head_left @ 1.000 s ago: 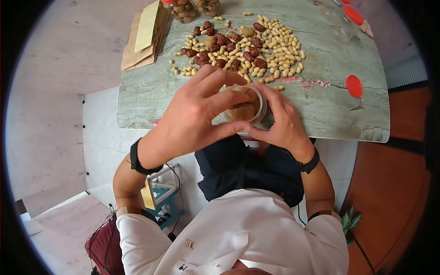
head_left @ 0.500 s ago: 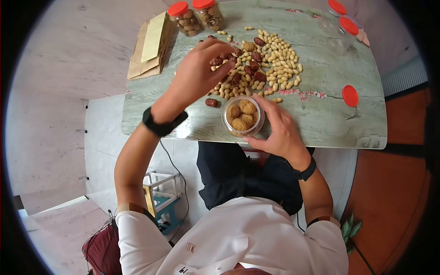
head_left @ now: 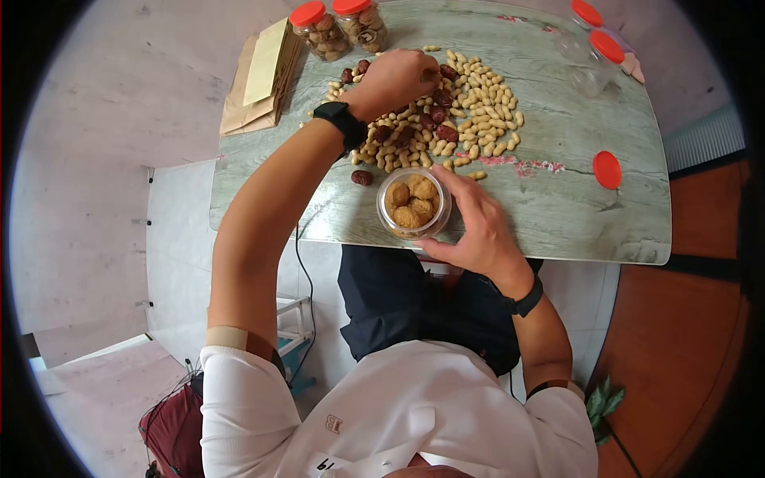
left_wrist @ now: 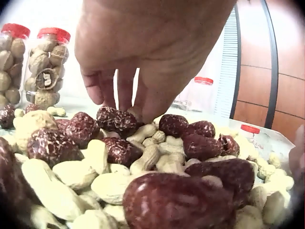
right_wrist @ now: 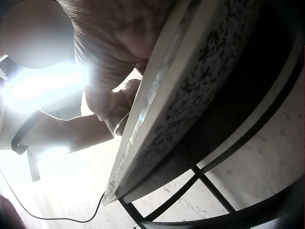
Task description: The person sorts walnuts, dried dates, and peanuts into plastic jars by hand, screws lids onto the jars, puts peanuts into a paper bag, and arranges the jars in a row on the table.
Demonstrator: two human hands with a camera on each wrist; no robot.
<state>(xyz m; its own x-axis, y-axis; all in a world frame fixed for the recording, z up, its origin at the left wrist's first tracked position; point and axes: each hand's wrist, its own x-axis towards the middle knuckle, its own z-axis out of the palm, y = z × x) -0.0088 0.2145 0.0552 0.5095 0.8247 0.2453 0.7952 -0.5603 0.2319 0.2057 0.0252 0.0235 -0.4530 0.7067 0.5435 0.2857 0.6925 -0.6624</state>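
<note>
Fingers and thumb of my left hand [head_left: 402, 78] reach down into the mixed pile of peanuts [head_left: 488, 99] and red dates [head_left: 447, 133]. Seen from the left wrist, the left hand [left_wrist: 143, 62] pinches a tan walnut [left_wrist: 136, 113], mostly hidden behind a date [left_wrist: 116, 120]. At the table's near edge stands a lidless clear jar [head_left: 384, 209] with several walnuts [head_left: 408, 217] inside. My right hand [head_left: 482, 235] grips its right side, thumb at the near side and fingers at the far side. The right wrist view shows the right hand [right_wrist: 128, 33] by the table edge.
Two red-lidded jars of walnuts [head_left: 323, 36] and paper bags [head_left: 259, 80] are at the back left. Clear jars with red lids [head_left: 606, 48] stand back right, and a loose red lid [head_left: 607, 170] lies on the right. A single date [head_left: 362, 178] lies left of the open jar.
My left hand has left the jar's mouth and moved away across the table to the pile's far part. The right hand stays on the jar, which has shifted slightly left.
</note>
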